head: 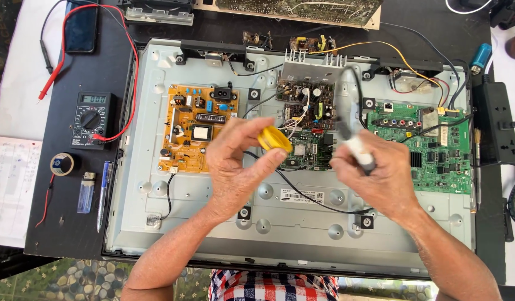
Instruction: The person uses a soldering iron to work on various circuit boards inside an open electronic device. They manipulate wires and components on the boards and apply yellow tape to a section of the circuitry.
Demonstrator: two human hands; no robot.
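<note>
Above the open television chassis [302, 223] | left hand [235, 164] is gripping a small yellow round tin [274, 139], right hand [380, 173] is closing around a white tool handle [359, 151] | risk: tin is slipping onto the green boards [422, 145], or tool is catching a black wire [302, 195]

I'm over an electronics repair workshop: opened flat-panel chassis [291, 223] with circuit boards [197, 127], multimeter [92, 119] at counter's left edge.

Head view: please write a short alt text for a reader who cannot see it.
Two bare hands work over an opened flat-screen chassis: the left hand holds a small yellow roll, the right hand a blurred white tool. A multimeter lies left.
</note>
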